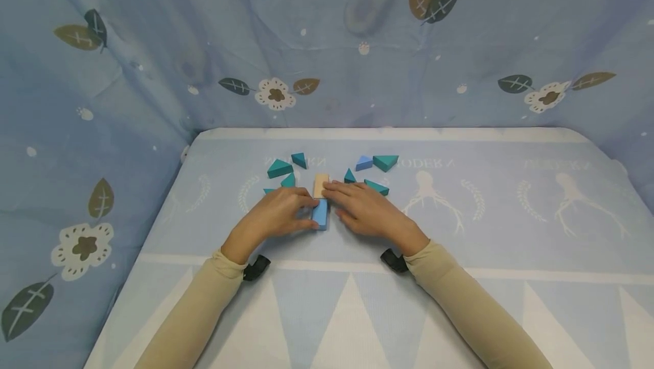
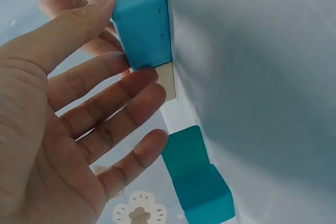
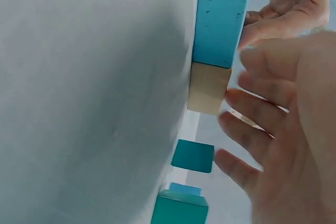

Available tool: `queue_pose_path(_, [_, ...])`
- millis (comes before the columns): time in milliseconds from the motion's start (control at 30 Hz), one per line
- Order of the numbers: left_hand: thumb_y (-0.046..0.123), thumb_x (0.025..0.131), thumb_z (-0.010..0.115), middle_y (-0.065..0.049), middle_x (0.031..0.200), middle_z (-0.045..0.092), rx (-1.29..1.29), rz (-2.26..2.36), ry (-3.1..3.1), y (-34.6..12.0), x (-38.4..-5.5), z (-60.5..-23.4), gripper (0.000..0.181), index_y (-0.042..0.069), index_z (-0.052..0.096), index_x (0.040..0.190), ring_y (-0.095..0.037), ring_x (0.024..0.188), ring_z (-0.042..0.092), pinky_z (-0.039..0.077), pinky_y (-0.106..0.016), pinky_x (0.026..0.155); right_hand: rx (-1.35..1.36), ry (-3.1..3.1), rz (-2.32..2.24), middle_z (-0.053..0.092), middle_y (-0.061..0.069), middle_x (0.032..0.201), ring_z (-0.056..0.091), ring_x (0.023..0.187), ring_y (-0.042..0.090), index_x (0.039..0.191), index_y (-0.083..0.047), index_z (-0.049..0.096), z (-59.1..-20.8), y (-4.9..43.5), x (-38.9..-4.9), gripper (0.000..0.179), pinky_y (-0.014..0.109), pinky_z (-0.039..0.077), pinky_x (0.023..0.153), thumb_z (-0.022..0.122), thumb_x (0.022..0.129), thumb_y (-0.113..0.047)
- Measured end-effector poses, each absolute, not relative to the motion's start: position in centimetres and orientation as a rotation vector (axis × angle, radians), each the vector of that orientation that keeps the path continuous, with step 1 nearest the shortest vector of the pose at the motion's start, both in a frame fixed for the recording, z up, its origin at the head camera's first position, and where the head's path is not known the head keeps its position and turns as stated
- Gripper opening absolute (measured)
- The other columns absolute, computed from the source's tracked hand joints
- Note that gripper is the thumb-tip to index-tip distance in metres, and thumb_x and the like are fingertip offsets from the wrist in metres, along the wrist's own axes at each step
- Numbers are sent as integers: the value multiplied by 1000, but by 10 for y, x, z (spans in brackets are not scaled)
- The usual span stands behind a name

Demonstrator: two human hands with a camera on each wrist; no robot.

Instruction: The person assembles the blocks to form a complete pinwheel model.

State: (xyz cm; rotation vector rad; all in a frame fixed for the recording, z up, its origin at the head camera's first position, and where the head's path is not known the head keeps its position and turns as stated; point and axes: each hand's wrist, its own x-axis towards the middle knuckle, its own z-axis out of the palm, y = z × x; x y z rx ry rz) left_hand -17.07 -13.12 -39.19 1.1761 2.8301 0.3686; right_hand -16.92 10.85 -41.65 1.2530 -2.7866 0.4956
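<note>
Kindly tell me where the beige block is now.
In the head view, the beige block lies just beyond the blue rectangular block, end to end with it, the right hand by its right side.

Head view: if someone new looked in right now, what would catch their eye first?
Probably the bright blue block at the centre, its sides pinched by the left hand, with the tan block end to end beyond it and the right hand close on the right. Next, the teal triangular pieces scattered beyond both hands, with one blue triangular piece among those on the right.
</note>
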Motion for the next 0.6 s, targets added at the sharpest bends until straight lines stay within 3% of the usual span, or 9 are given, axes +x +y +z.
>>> queue_pose_path(267, [43,83,77,-4,109,71,1178,351,2922,-130,-166,-387,47,13,71,120,-18,86,68,56,-33,72,891,-2819,421,55,9,141,51,130,28,138,-10,56,-407,121,-178,40,47,40,108,57,99,-21])
queue_pose_path(600, [37,86,76,-9,133,60,1229,329,2886,-126,-164,-385,51,9,66,127,-27,122,58,50,-40,100,897,-2825,408,58,11,137,54,126,30,131,-8,62,-406,127,-182,36,49,44,103,59,97,-19])
